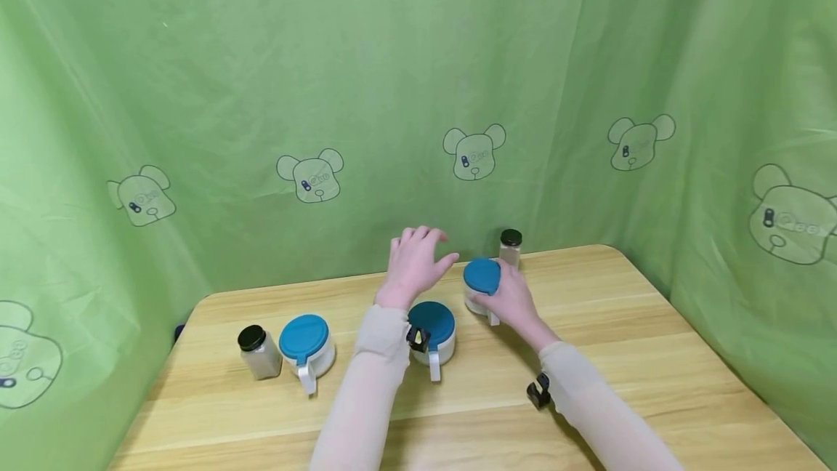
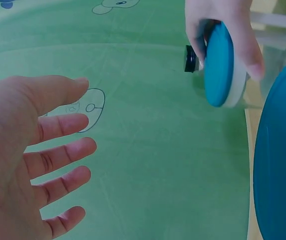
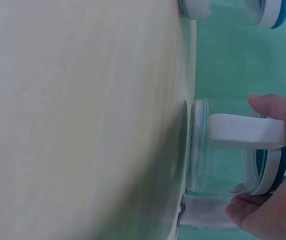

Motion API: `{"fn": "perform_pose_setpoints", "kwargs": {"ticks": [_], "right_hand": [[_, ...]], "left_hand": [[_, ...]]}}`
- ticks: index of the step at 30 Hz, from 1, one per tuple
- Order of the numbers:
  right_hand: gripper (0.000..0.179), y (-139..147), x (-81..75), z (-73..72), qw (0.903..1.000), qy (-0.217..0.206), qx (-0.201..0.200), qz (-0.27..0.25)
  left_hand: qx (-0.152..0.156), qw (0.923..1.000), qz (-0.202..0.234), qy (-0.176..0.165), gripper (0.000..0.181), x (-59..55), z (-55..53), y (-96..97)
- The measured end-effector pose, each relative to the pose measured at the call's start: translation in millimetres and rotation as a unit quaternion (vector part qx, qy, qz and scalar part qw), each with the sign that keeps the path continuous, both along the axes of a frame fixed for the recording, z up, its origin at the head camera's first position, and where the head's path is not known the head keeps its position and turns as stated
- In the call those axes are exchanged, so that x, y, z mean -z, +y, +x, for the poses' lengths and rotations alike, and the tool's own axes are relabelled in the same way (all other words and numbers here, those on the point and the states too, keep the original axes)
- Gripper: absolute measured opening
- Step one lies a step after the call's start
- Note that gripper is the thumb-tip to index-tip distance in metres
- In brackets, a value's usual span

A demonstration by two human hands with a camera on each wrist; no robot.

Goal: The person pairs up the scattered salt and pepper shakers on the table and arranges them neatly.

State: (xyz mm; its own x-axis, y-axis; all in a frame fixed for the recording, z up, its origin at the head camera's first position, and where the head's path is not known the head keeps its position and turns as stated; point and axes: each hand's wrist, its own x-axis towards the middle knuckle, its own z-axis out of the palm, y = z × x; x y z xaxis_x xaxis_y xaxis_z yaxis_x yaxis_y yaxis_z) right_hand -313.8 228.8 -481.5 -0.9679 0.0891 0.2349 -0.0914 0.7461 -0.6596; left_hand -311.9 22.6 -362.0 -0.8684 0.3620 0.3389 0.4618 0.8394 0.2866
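My right hand [image 1: 514,302] grips a clear jar [image 3: 222,167] with a blue lid [image 1: 482,276] and white handle [image 3: 247,131], thumb and fingers on opposite sides near the lid. In the right wrist view the jar's base is right at the tabletop. My left hand [image 1: 415,264] is raised with fingers spread and holds nothing, as the left wrist view also shows. Below its wrist stands a second blue-lidded jar [image 1: 441,320], its handle toward me. Just behind the gripped jar is a small black-lidded bottle [image 1: 511,247], partly hidden.
On the left of the wooden table [image 1: 216,413] stand a third blue-lidded jar [image 1: 304,336] and, beside it, another black-lidded bottle [image 1: 263,359] with pale contents. A green curtain [image 1: 392,93] with bear-head prints hangs behind the table and along both sides.
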Motion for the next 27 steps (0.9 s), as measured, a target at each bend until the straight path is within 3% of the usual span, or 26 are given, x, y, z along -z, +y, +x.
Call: {"fn": "perform_pose_setpoints", "kwargs": {"ticks": [6, 27], "right_hand": [[0.096, 12, -6.1, 11.5, 1.0000, -0.008, 0.006, -0.001], [0.091, 52, -19.3, 40.3, 0.9997, 0.023, 0.005, 0.005]], "left_hand": [[0.002, 0.9999, -0.008, -0.012, 0.044, -1.5, -6.4, 6.8], [0.019, 0.9993, -0.020, -0.026, 0.044, -3.8, -26.2, 35.7]]}}
